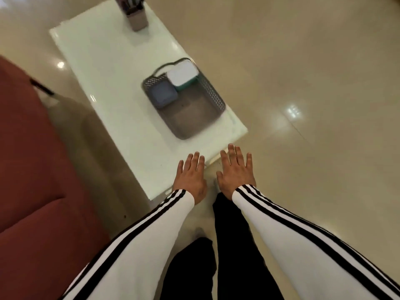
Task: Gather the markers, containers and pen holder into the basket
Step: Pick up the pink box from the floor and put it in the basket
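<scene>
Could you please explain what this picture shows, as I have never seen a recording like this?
There is no machine here. The single picture comes from a camera worn on a person's head, looking down at their own arms in white striped sleeves. The left hand and right hand are spread flat by the near end of a white table and hold nothing. On the table stands a grey basket with a blue-grey container and a white-lidded container inside. At the far end stands a pen holder with pens or markers in it, not yet in the basket. A red sofa is on the left.
</scene>
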